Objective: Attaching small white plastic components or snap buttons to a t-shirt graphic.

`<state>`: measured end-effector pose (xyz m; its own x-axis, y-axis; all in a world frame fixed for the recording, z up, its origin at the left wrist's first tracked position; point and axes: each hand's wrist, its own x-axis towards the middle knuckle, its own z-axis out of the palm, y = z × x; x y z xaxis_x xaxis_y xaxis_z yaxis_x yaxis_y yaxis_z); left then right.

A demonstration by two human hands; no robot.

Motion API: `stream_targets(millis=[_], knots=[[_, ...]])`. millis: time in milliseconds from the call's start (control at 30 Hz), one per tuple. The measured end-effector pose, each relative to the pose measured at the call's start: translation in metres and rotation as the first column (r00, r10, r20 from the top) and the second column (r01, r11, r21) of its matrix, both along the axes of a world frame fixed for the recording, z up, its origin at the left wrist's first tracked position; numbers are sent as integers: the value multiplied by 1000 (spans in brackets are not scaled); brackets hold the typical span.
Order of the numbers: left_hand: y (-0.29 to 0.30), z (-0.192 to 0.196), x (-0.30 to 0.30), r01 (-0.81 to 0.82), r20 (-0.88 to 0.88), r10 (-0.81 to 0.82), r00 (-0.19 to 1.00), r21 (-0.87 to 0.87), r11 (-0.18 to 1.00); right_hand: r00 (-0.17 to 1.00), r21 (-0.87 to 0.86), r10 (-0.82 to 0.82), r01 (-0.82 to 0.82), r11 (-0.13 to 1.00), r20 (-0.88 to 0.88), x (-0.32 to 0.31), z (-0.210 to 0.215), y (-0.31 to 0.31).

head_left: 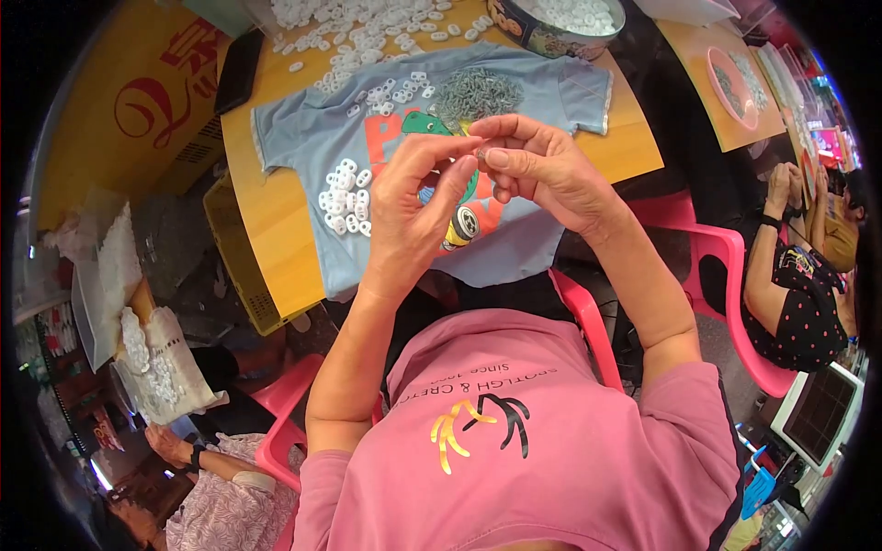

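My left hand (418, 197) and my right hand (551, 174) meet over a light blue child's T-shirt (303, 147) spread on the wooden table. Thumb and forefinger are pinched together on each hand, and the fingertips nearly touch. Something tiny and greyish shows between them, too small to name. Just beyond my fingers is a heap of small grey metal-looking pieces (478, 96). Left of my left hand lies a pile of white oval plastic pieces with two holes (344, 197). A smaller group of the same white pieces (390, 95) lies farther up the shirt.
Many more white pieces (358, 23) cover the far table edge, beside a round tin (551, 32) filled with them. A dark phone (241, 72) lies at the left edge. Pink chairs (717, 266) stand nearby. Other people sit at both sides, one near a bag (179, 354).
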<state>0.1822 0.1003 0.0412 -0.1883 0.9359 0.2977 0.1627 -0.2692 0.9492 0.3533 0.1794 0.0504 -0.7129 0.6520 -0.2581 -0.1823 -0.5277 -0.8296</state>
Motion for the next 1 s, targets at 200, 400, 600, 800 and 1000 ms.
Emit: stream_targets(millis=[200, 400, 600, 800, 1000], knots=[[0, -4, 4, 63, 178, -53, 983, -48, 997, 1000, 21, -4, 4, 1000, 8, 1, -1, -2], [-3, -7, 14, -22, 260, 73, 963, -192, 981, 985, 503, -160, 107, 858, 64, -4, -9, -7], [-2, -9, 20, -9, 343, 108, 933, -278, 961, 971, 585, -228, 146, 798, 68, -5, -13, -10], [-2, -11, 26, -24, 331, 129, 935, -304, 952, 966, 536, -247, 171, 827, 73, -5, -15, -13], [2, -25, 28, -132, 136, 160, 978, -193, 972, 956, 618, -216, 50, 785, 198, 0, -19, -14]])
